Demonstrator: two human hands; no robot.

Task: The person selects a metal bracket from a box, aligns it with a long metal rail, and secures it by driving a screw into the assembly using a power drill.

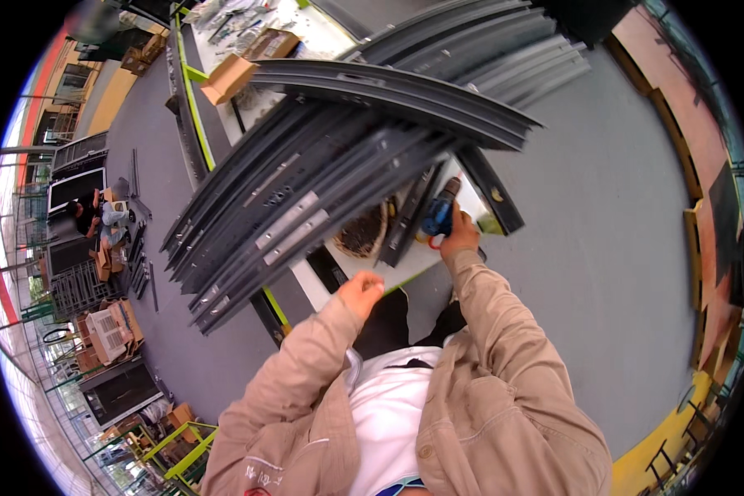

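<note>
My right hand (461,237) is wrapped round a blue cordless drill (440,212), whose dark chuck points away from me over the white tabletop (422,255). Nearer my body, my left hand (361,293) is closed with its fingers curled in; whatever it may hold is hidden. Just beyond it stands a round basket (362,237) filled with small dark pieces, too small to name. A stack of long dark grey metal profiles (293,178) lies slantwise across the table, and one more profile (405,91) rests crosswise on top. Short dark profiles (492,192) lie beside the drill.
An open cardboard box (228,78) and loose small parts sit at the table's far end. Grey floor (587,215) runs along the right side. Farther left, a person (87,215) is among boxes, frames and metal racks. Long wooden boards (678,157) line the far right.
</note>
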